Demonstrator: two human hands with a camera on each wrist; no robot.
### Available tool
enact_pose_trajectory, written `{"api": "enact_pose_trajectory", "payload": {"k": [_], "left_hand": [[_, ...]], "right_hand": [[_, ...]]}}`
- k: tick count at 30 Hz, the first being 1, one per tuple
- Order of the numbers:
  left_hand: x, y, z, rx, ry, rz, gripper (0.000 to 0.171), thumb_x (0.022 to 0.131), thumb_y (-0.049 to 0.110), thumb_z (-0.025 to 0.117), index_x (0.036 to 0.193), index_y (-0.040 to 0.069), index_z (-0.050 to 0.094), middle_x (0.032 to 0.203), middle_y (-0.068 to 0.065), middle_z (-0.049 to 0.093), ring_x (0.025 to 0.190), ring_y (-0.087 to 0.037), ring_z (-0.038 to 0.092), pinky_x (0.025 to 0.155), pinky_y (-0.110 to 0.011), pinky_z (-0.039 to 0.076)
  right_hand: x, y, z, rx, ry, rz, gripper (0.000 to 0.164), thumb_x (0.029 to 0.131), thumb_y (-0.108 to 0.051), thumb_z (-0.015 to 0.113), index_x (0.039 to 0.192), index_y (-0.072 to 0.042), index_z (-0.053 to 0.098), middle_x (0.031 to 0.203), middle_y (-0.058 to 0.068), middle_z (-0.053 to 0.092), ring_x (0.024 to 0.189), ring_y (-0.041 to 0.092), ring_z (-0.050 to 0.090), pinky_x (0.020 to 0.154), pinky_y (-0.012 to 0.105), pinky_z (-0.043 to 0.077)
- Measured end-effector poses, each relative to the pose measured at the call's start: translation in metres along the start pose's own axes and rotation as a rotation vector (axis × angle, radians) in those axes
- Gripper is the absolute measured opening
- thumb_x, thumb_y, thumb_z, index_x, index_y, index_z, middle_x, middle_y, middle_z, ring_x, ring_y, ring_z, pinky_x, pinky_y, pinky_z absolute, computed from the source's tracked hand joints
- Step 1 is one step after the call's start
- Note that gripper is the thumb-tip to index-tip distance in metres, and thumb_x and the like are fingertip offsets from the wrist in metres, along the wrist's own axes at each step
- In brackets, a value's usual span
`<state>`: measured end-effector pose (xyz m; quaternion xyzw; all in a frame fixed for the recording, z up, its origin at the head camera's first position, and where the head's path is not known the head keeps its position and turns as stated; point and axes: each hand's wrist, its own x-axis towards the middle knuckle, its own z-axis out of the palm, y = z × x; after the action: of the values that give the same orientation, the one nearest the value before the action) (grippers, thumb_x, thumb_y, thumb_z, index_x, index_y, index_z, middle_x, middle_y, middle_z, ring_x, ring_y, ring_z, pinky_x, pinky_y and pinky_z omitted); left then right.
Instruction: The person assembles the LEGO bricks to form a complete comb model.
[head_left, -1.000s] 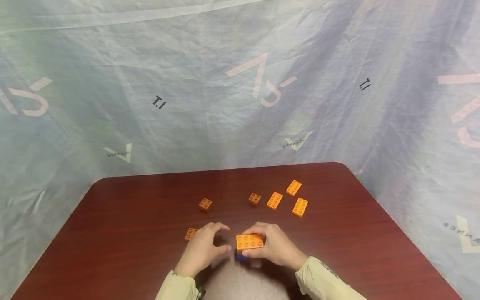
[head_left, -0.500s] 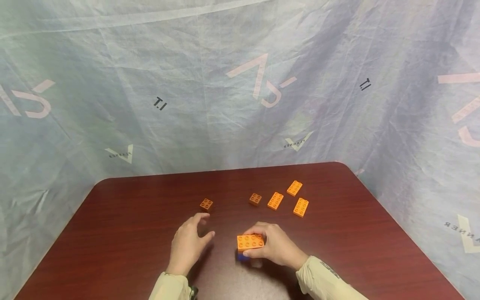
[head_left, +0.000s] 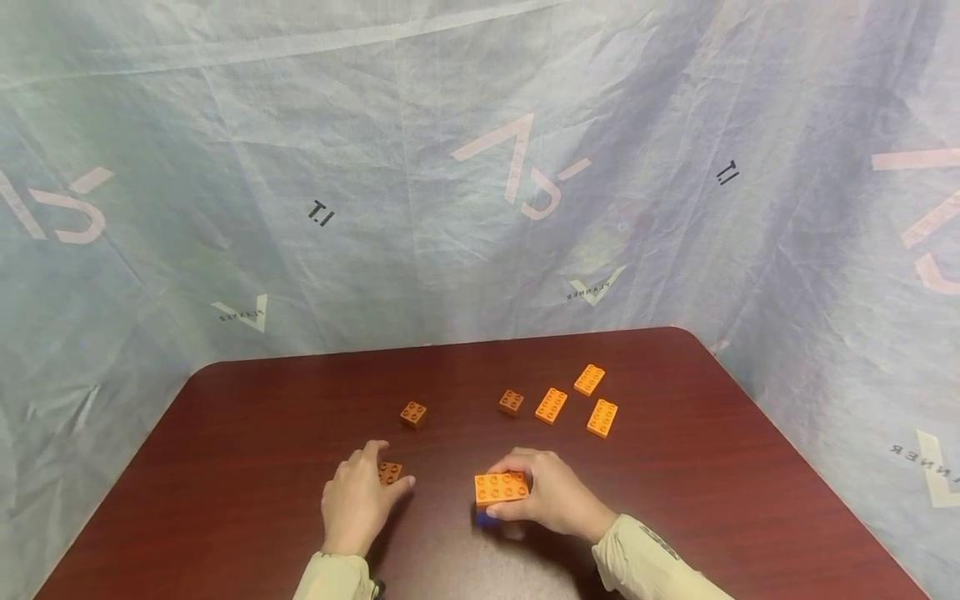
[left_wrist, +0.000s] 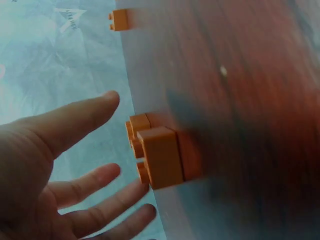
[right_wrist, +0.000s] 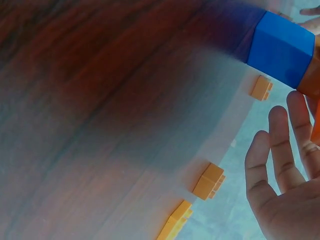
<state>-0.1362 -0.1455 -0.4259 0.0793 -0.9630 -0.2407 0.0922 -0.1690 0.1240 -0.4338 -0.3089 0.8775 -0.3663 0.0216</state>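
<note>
In the head view my right hand (head_left: 555, 496) grips a small stack of toy building bricks between thumb and fingers. Its top is a bright orange brick (head_left: 501, 486) with two rows of studs; at the bottom is a blue brick (right_wrist: 282, 47), with a brownish-orange layer between them. To the left, my left hand (head_left: 352, 508) hovers with thumb and fingers spread on either side of a small brownish-orange square brick (head_left: 390, 472). That brick (left_wrist: 162, 157) stands just beyond the fingertips in the left wrist view, its left part hidden by the hand in the head view.
Farther back lie two small brownish-orange bricks, one at left (head_left: 413, 414) and one at centre (head_left: 512, 402). Thin yellow-orange bricks (head_left: 551, 406) lie at the right rear on the dark red table (head_left: 712, 467). A grey printed cloth (head_left: 420, 208) hangs behind the table.
My left hand has moved left, away from the stack, and now spreads around the small square brick, which it hid half a second ago. The right hand and the stack stay in place.
</note>
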Motion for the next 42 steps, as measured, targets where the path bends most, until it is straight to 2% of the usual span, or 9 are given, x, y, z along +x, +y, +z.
{"api": "enact_pose_trajectory", "payload": {"k": [7, 17, 24, 29, 35, 42], "left_hand": [[-0.003, -0.003, 0.004, 0.059, 0.043, -0.007, 0.061, 0.074, 0.037, 0.091, 0.117, 0.001, 0.067, 0.101, -0.021, 0.069, 0.092, -0.041, 0.065, 0.075, -0.058, 0.049], [-0.003, -0.001, 0.007, 0.149, -0.008, -0.046, 0.062, 0.072, 0.038, 0.091, 0.11, -0.004, 0.066, 0.094, -0.019, 0.065, 0.09, -0.039, 0.061, 0.077, -0.057, 0.047], [-0.004, -0.001, 0.008, 0.175, -0.005, -0.044, 0.057, 0.073, 0.032, 0.091, 0.106, -0.008, 0.067, 0.096, -0.023, 0.065, 0.093, -0.042, 0.061, 0.08, -0.059, 0.046], [-0.005, 0.002, 0.008, 0.181, -0.007, -0.007, 0.053, 0.073, 0.029, 0.091, 0.105, -0.005, 0.068, 0.097, -0.022, 0.066, 0.093, -0.04, 0.061, 0.08, -0.059, 0.046], [-0.007, 0.011, 0.008, 0.193, 0.033, 0.067, 0.049, 0.07, 0.028, 0.093, 0.102, -0.002, 0.07, 0.094, -0.019, 0.067, 0.089, -0.038, 0.063, 0.075, -0.056, 0.047], [-0.012, 0.026, 0.003, 0.155, 0.062, 0.148, 0.045, 0.07, 0.025, 0.093, 0.102, 0.002, 0.071, 0.092, -0.013, 0.067, 0.089, -0.036, 0.063, 0.081, -0.058, 0.048]], "right_hand": [[0.0, 0.001, 0.0, -0.025, 0.004, -0.022, 0.035, 0.076, -0.035, 0.09, 0.104, -0.021, 0.075, 0.095, -0.015, 0.067, 0.08, 0.002, 0.056, 0.074, 0.027, 0.049], [0.001, 0.0, 0.001, -0.043, 0.001, -0.036, 0.036, 0.077, -0.037, 0.09, 0.105, -0.021, 0.074, 0.092, -0.017, 0.064, 0.079, 0.002, 0.055, 0.073, 0.027, 0.048], [0.001, 0.0, 0.0, -0.036, -0.002, -0.02, 0.036, 0.076, -0.037, 0.09, 0.105, -0.023, 0.074, 0.09, -0.019, 0.063, 0.079, 0.002, 0.054, 0.075, 0.028, 0.047], [0.001, 0.002, 0.0, -0.031, -0.005, -0.022, 0.036, 0.076, -0.037, 0.09, 0.104, -0.022, 0.074, 0.091, -0.018, 0.064, 0.078, 0.002, 0.055, 0.073, 0.027, 0.048], [0.0, 0.002, 0.0, -0.042, -0.003, -0.015, 0.036, 0.076, -0.037, 0.09, 0.105, -0.021, 0.075, 0.091, -0.017, 0.064, 0.078, 0.002, 0.054, 0.073, 0.026, 0.047], [0.001, 0.002, 0.0, -0.05, -0.009, -0.011, 0.037, 0.076, -0.038, 0.09, 0.105, -0.022, 0.075, 0.093, -0.016, 0.065, 0.079, 0.002, 0.055, 0.073, 0.026, 0.048]]}}
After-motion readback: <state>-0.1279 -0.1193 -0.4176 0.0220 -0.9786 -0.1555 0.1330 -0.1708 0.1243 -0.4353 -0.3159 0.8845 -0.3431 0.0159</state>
